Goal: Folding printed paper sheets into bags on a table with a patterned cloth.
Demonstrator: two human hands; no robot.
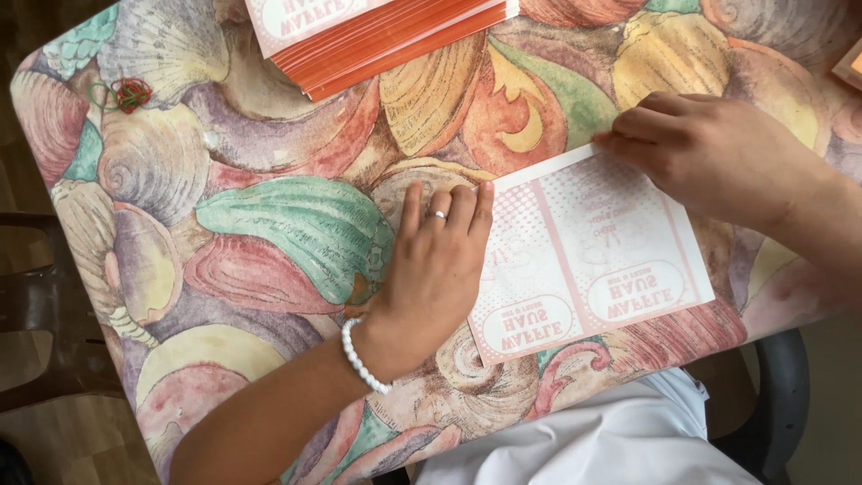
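The left hand [437,260] lies flat, fingers together, pressing the left edge of a pink-and-white printed paper sheet [588,256]. The right hand [709,157], fingers bent, pinches the sheet's far corner against the shell-patterned tablecloth [269,224]. The sheet lies flat between both hands, its long axis running left to right, slightly tilted. Beyond the left hand sits a stack of orange-edged sheets [377,31]; far left, rubber bands [126,92].
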